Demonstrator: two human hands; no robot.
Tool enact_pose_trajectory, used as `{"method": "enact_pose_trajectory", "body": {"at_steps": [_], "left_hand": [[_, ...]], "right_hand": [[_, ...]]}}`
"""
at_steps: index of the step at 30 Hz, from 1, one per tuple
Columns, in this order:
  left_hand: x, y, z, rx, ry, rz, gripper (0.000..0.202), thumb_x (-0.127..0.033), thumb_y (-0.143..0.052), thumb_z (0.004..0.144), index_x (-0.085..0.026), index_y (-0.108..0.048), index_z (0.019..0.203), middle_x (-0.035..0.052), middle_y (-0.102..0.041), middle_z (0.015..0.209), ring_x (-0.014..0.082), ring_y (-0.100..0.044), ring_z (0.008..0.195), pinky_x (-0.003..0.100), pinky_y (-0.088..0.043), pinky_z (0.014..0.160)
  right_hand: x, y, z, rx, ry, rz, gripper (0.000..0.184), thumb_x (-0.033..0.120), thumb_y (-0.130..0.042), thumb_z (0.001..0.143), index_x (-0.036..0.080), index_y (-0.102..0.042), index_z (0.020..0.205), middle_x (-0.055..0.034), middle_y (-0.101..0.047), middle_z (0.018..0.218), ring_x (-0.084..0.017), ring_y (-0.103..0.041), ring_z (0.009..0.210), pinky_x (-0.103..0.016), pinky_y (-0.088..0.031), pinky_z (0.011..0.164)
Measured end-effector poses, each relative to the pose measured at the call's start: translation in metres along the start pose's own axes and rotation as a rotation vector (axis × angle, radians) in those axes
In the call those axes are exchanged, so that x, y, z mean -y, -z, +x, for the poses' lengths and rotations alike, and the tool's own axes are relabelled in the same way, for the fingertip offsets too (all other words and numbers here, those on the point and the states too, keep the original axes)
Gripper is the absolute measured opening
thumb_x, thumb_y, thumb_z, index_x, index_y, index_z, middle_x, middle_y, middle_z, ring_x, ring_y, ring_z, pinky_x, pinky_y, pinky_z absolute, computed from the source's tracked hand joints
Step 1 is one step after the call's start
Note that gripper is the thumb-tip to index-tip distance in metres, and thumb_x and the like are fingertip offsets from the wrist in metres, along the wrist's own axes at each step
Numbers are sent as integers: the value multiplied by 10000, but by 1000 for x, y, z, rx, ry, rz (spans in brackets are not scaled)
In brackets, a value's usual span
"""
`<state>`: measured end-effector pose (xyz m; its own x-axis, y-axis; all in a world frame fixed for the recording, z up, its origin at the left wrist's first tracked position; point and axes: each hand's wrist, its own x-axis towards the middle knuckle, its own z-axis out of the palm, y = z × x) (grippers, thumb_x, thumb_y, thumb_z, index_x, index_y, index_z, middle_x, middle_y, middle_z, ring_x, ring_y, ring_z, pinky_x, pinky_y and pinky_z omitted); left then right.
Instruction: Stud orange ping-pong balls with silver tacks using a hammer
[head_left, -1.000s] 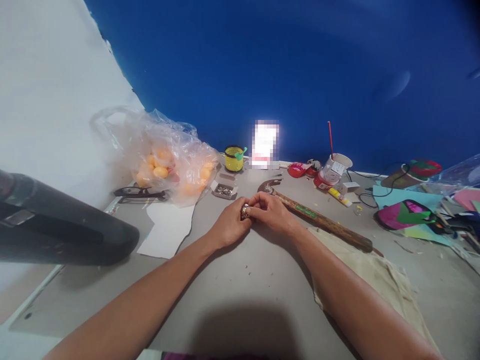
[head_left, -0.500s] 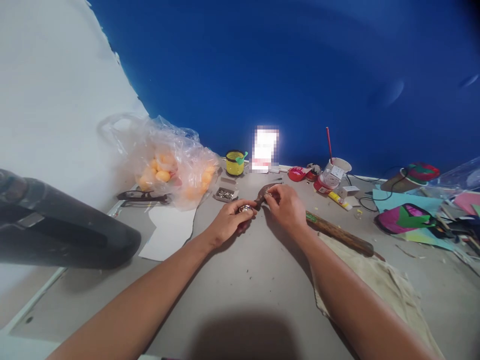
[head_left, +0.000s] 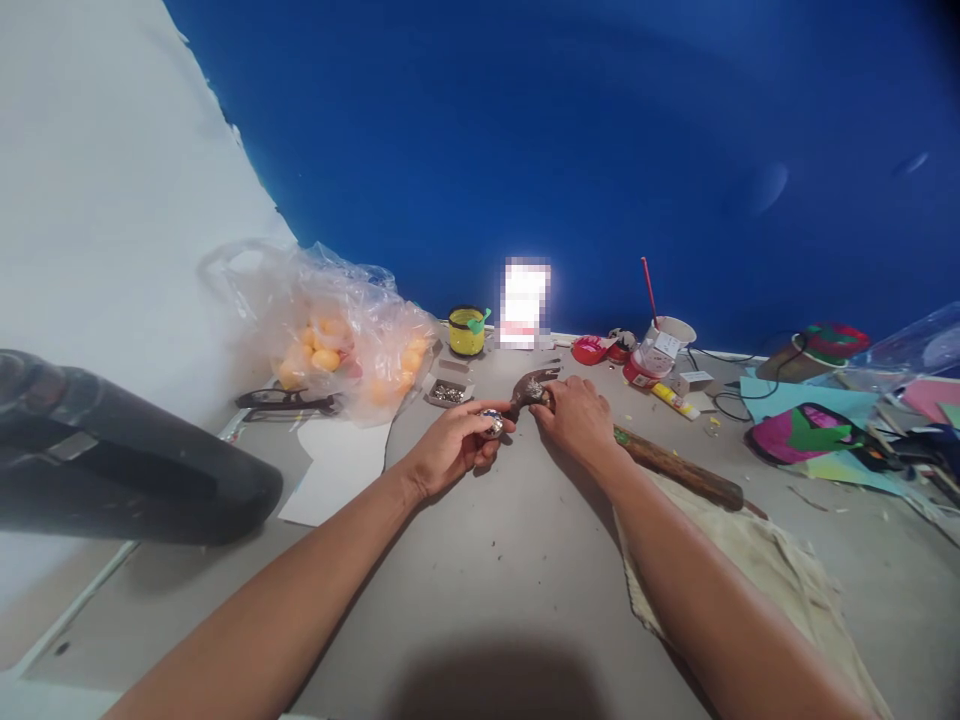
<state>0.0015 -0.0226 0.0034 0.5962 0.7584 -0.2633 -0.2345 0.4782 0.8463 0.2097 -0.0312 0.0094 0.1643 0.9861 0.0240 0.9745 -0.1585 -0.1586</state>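
Counted one small, round, shiny silver ball (head_left: 493,424), one claw hammer (head_left: 675,463) with worn metal head and brown wooden handle, and one open grey cardboard box (head_left: 448,404) of small metal pieces (head_left: 450,394). Held the ball pinched between thumb and half-curled fingers of the left hand (head_left: 461,442), just beside the hammer's head. Laid the right hand (head_left: 581,418) with bent fingers over the hammer's handle on the bench (head_left: 525,560), touching it; could not tell, with the view blocked, how far closed.

Can't see some of the hammer (head_left: 679,466) behind the right hand (head_left: 579,415), nor all the ball (head_left: 494,423) under the left fingers (head_left: 471,424); can't count the metal bits (head_left: 448,394), read the pixelated patch (head_left: 523,300), or follow the tube (head_left: 150,460) past the left edge.
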Motion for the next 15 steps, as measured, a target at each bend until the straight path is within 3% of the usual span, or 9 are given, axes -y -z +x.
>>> {"method": "enact_pose_trajectory", "body": {"at_steps": [4, 7, 12, 15], "left_hand": [[2, -1, 0, -40, -97, 125, 434, -255, -759, 779, -118, -673, 1182, 122, -681, 1079, 63, -478, 584, 227, -329, 491], [2, -2, 0, -104, -143, 233, 489, -199, -794, 725, -132, -667, 1192, 71, -678, 1001, 58, -498, 592, 222, -390, 529], [1, -5, -1, -127, -147, 291, 493, -199, -779, 723, -137, -631, 1190, 3, -652, 822, 57, -486, 506, 228, -391, 493], [3, -5, 1, -160, -160, 308, 453, -231, -779, 752, -135, -608, 1160, -9, -639, 750, 70, -494, 470, 237, -393, 463]], "right_hand": [[3, 0, -1, -9, 4, -78, 307, 415, -588, 994, 164, -690, 1137, -171, -655, 1179, -321, -567, 1154, -406, -427, 896], [7, 1, -5, -70, 10, -82, 288, 396, -582, 1000, 163, -658, 1151, -170, -673, 1192, -308, -588, 1145, -377, -419, 883], [13, 2, -10, -125, -32, -9, 291, 347, -593, 988, 191, -581, 1233, -112, -748, 1019, -265, -678, 911, -330, -381, 729], [12, 3, -12, -276, 16, 5, 281, 340, -621, 970, 201, -592, 1212, -105, -755, 1008, -266, -676, 897, -328, -359, 713]]}}
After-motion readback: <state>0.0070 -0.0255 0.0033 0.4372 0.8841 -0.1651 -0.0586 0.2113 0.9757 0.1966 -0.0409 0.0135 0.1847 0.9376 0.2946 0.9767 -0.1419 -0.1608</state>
